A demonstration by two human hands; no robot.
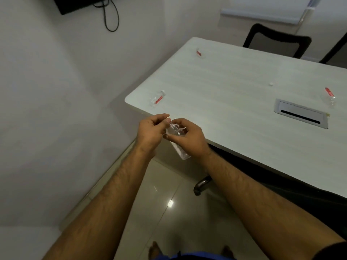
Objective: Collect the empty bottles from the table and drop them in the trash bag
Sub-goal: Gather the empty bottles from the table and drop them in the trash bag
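Holding clear plastic (177,139) pinched between left hand (150,132) and right hand (189,139); next, reaching 3 bottles (157,98) on table (234,109).

Both hands — left hand (150,131), right hand (188,136) — pinch a clear plastic bag (177,145) just off the table (234,87) edge, three bottles lying on it.

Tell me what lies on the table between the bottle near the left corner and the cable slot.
Head view: only bare tabletop between that bottle and the cable slot. A small white cap sits farther back, off that line.
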